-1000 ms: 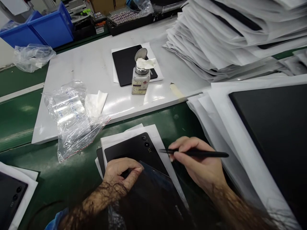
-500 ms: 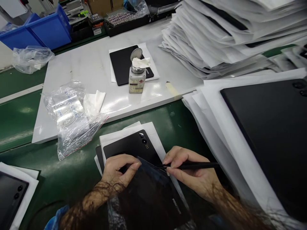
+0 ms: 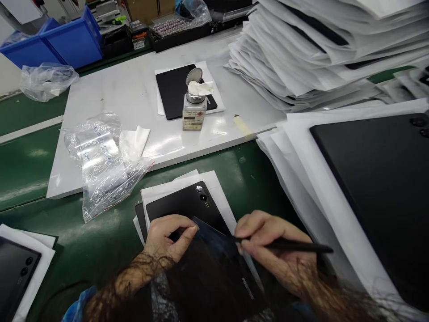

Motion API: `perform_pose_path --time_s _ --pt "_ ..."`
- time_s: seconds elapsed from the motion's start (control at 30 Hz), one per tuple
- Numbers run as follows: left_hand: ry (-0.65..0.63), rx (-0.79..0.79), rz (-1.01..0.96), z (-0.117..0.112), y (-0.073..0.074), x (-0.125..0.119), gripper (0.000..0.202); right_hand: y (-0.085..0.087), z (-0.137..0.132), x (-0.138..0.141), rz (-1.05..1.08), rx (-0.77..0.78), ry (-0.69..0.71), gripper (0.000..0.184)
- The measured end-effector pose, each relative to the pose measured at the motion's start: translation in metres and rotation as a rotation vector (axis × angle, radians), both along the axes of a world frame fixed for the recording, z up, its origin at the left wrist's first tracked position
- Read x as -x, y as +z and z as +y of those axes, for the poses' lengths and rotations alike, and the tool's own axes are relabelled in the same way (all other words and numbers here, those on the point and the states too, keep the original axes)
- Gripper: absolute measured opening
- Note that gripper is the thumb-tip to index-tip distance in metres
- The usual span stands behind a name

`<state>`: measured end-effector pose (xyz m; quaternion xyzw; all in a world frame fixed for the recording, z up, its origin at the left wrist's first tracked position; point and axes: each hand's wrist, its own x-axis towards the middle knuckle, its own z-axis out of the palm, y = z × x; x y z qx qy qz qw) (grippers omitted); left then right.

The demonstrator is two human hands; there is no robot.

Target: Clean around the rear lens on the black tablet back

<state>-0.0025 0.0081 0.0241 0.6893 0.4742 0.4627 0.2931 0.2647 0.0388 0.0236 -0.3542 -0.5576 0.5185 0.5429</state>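
Green workbench (image 3: 110, 241) | glossy black tablet (image 3: 208, 273) | left hand (image 3: 167, 237) holding | right hand (image 3: 271, 241) tweezers (image 3: 291, 244)

Bright, even light is cast from overhead, and a broad white glare is thrown back from the glossy white plastic board (image 3: 214, 127) lying on the green-topped bench (image 3: 83, 250), whose surface also carries a paler sheen. Hard highlights are picked out on the crumpled clear plastic bag (image 3: 100, 167). The matte black panel (image 3: 208, 273) is left in dim shade low in the frame, where the hairy left forearm (image 3: 134, 273) is blurred close to the lens. The stacked white paper sheets (image 3: 318, 49) are bowed by wide-angle distortion toward the frame's edge.
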Motion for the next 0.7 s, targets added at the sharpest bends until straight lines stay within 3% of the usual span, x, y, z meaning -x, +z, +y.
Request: perform_pose_path --time_s 0.1,0.23,0.43,0.7 --pt "-0.035 -0.025 -0.012 0.001 -0.002 -0.001 0.020 -0.012 0.021 0.017 0.126 0.209 -0.153 0.035" --pt "-0.068 -0.053 -0.029 0.001 -0.003 -0.002 0.018 -0.030 0.044 0.032 0.130 0.374 -0.145 0.057" --pt "-0.080 -0.060 -0.048 0.001 -0.005 -0.003 0.017 -0.041 0.040 0.031 0.093 0.375 -0.184 0.058" --pt "-0.072 -0.059 -0.039 0.001 -0.005 -0.003 0.017 -0.041 0.040 0.033 0.063 0.335 -0.201 0.050"
